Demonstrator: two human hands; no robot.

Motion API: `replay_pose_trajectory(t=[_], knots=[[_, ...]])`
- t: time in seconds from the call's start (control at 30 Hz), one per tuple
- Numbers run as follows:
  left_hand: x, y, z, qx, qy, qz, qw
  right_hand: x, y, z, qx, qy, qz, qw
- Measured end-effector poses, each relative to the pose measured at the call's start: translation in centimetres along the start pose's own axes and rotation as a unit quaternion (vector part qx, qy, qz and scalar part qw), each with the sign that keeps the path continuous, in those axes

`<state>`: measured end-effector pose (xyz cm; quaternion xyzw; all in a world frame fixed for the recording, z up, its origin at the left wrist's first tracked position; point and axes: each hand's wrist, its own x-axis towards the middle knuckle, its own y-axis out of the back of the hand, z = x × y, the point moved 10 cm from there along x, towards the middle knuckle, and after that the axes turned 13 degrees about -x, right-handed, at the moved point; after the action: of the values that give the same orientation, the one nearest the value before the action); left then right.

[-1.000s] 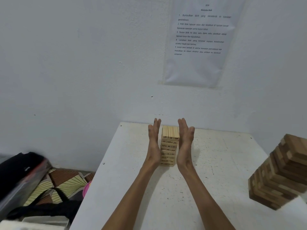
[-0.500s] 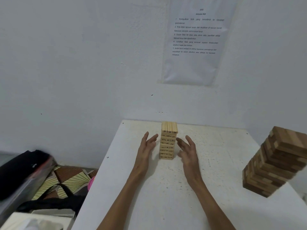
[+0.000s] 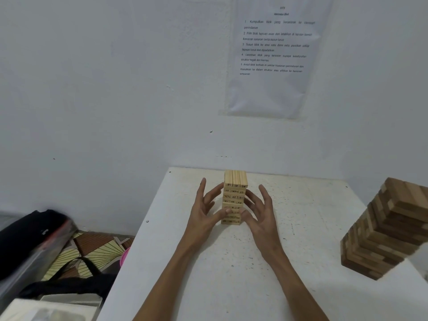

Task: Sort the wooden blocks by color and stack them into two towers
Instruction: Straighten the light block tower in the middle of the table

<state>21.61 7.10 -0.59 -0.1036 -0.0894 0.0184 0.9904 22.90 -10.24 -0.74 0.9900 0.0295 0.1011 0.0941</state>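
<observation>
white table (image 3: 231,286) | light block tower (image 3: 234,198) far centre; dark block tower (image 3: 389,230) right edge

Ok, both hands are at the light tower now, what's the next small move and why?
Probably a light inward press with both thumbs to square the lower layers, then let go. The left hand and right hand flank the light tower with fingers spread and thumbs on its lower front. The dark tower already stands at the right.
</observation>
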Motion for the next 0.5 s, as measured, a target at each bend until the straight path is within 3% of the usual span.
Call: replay_pose_trajectory(t=[0.5], knots=[[0.23,0.36,-0.41,-0.01,0.023,0.017,1.0,-0.06,-0.24,0.03,0.016,-0.021,0.009,1.0]])
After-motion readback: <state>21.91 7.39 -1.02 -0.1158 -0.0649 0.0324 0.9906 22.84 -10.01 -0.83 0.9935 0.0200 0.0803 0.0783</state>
